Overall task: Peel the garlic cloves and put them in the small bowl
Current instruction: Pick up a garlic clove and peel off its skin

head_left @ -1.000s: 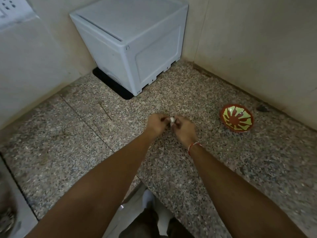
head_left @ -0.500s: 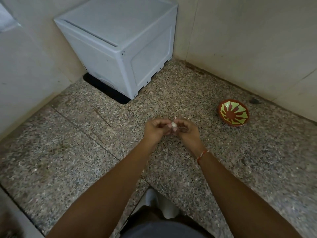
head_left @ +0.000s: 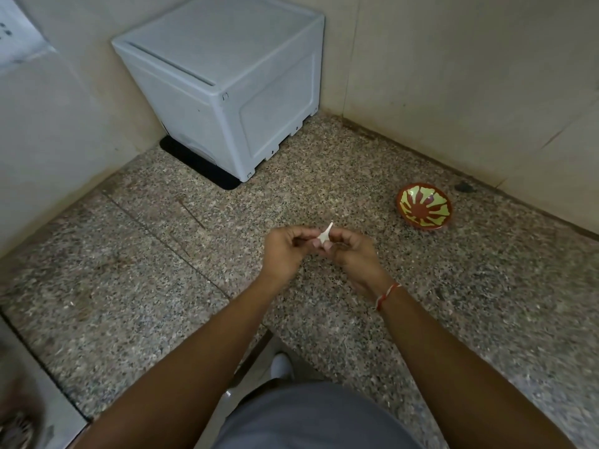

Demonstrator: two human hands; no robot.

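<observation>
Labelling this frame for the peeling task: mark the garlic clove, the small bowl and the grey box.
garlic clove (head_left: 325, 234): head view, on the white piece pinched between both hands.
small bowl (head_left: 424, 207): head view, on its patterned inner wall.
grey box (head_left: 223, 50): head view, on its flat top.

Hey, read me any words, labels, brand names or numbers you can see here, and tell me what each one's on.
None can be read.
Wall panel, top left: dark marks, too blurred to read.
Grey box: no visible lettering.
Small bowl: painted pattern only, no text.
</observation>
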